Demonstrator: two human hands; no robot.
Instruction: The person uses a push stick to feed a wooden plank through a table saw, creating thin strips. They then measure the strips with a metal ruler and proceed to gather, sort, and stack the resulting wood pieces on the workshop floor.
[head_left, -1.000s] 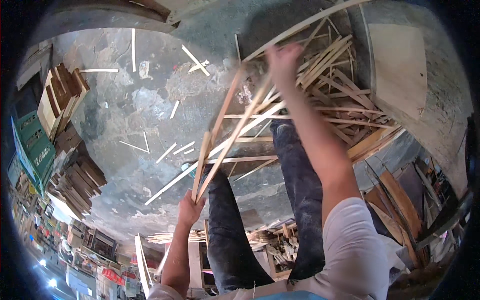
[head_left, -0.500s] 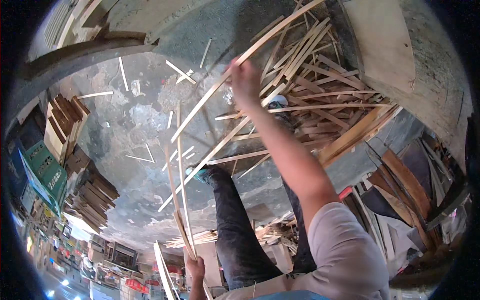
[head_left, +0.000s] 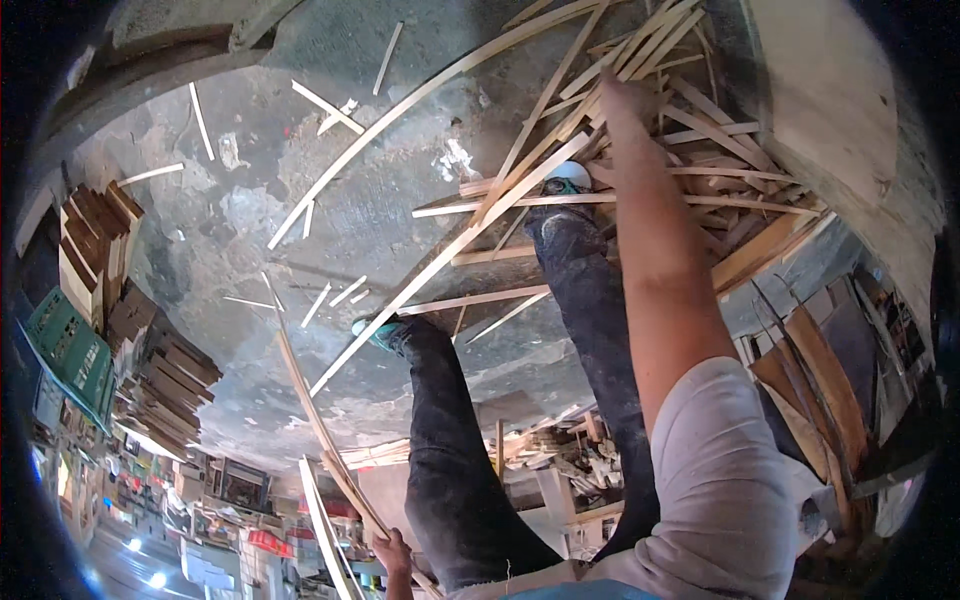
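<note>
My left hand, low in the view, is closed around long thin wooden strips that rise up and leftward from it. My right arm stretches forward to a heap of loose wooden strips, where my right hand touches the pale strips on top. Its fingers are blurred and partly hidden, so I cannot tell whether they grip one. A long pale strip lies to the left of the heap, apart from my right hand. Another long strip slants across in front of my feet.
Several short offcuts are scattered over the concrete floor. Stacked boards and a green plastic crate stand at the left. A large pale panel is at the far right, with leaning boards nearer.
My right hand has let go of the long strip, which now lies to the left, and has moved right to the heap. My left hand still holds strips.
</note>
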